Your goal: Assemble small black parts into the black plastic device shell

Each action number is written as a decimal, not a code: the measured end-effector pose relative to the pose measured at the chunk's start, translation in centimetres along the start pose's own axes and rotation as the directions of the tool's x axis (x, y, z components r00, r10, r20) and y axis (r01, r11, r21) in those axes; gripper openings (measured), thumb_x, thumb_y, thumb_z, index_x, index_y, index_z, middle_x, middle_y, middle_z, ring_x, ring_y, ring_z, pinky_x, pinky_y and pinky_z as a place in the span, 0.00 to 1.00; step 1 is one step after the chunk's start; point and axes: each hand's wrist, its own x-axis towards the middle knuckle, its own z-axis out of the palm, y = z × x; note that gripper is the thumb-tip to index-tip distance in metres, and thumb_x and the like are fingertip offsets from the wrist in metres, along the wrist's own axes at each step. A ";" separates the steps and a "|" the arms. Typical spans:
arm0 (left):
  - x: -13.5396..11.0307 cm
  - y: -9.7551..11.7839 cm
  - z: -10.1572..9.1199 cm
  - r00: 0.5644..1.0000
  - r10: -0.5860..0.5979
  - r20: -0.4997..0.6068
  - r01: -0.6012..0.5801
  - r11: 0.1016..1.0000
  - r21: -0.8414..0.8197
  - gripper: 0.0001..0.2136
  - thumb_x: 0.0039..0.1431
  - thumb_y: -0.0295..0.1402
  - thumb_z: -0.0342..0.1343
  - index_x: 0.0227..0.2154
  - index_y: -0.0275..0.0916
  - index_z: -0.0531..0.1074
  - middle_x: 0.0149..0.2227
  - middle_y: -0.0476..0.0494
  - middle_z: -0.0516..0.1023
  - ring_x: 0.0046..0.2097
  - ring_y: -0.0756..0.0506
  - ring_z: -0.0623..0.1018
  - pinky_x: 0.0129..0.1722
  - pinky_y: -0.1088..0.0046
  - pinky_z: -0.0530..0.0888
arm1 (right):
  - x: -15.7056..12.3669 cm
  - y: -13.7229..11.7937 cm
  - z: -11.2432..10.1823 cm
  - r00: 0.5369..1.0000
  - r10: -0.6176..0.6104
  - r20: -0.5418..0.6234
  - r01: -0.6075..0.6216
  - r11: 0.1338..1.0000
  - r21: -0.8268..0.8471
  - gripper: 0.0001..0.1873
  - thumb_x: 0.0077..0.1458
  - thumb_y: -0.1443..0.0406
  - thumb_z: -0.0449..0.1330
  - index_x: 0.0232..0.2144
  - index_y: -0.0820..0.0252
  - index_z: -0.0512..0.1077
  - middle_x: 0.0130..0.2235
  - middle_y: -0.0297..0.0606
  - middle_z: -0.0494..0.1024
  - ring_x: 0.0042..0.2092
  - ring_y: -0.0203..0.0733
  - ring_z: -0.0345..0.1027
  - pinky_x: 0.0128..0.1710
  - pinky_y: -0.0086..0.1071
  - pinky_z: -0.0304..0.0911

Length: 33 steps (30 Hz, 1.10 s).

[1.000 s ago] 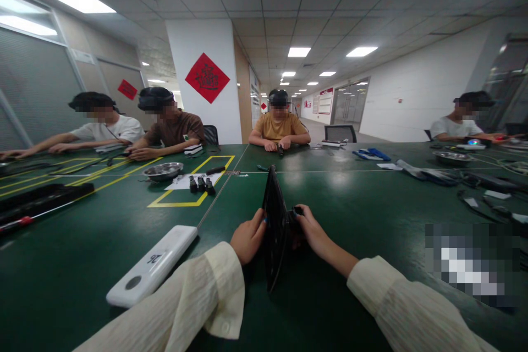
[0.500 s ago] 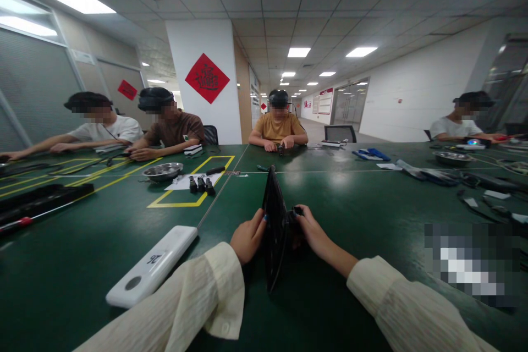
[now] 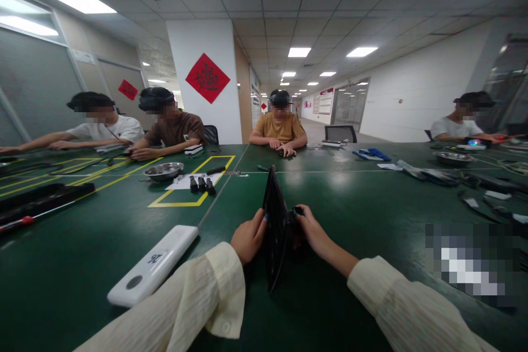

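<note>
Upright on its edge in front of me is a thin black panel (image 3: 276, 242) with a glossy face, seen almost edge-on. My left hand (image 3: 248, 236) is closed on its left side, with the thumb against the face and something small and blue showing at the thumb. A dark knob-like part (image 3: 296, 213) sticks out from the panel's right side. My right hand (image 3: 312, 231) is closed around that part, thumb on top; its other fingers are mostly hidden. To the left of my left forearm lies a white power bank (image 3: 154, 267) marked 26.
On the green table (image 3: 350, 297) a metal bowl (image 3: 164, 171), several small black parts (image 3: 202, 184) and a black tray (image 3: 53, 201) lie at left. Cables and straps (image 3: 490, 203) lie at right, beside a blurred-out object (image 3: 470, 269). Co-workers sit around the table.
My hands and the black panel stay practically where they were. The co-worker across the table has shifted their hands, one now lying lower on the tabletop.
</note>
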 end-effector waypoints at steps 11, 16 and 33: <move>0.0 0.0 0.1 0.999 -0.054 -0.009 0.054 0.998 0.030 0.21 0.63 0.36 0.32 0.55 0.35 0.57 0.43 0.37 0.75 0.46 0.43 0.74 0.44 0.72 0.65 | 0.2 0.3 0.0 1.000 -0.011 0.010 0.011 1.000 0.003 0.16 0.56 0.57 0.45 0.45 0.54 0.50 0.23 0.26 0.68 0.18 0.35 0.65 0.16 0.28 0.60; 0.0 0.2 -0.1 0.999 -0.034 0.021 0.034 0.999 0.004 0.20 0.63 0.36 0.32 0.53 0.35 0.58 0.39 0.37 0.76 0.42 0.43 0.76 0.41 0.71 0.66 | 0.1 0.3 -0.1 1.000 -0.004 0.014 0.004 1.000 0.005 0.16 0.56 0.57 0.45 0.46 0.54 0.50 0.23 0.26 0.68 0.19 0.35 0.66 0.17 0.28 0.60; -0.1 0.3 0.0 1.000 -0.028 0.010 0.028 1.000 0.006 0.19 0.63 0.36 0.33 0.52 0.35 0.59 0.41 0.37 0.75 0.45 0.43 0.75 0.43 0.71 0.66 | 0.0 0.0 -0.1 1.000 -0.012 0.024 0.012 1.000 -0.003 0.15 0.57 0.58 0.45 0.45 0.55 0.50 0.24 0.27 0.69 0.19 0.36 0.66 0.17 0.28 0.60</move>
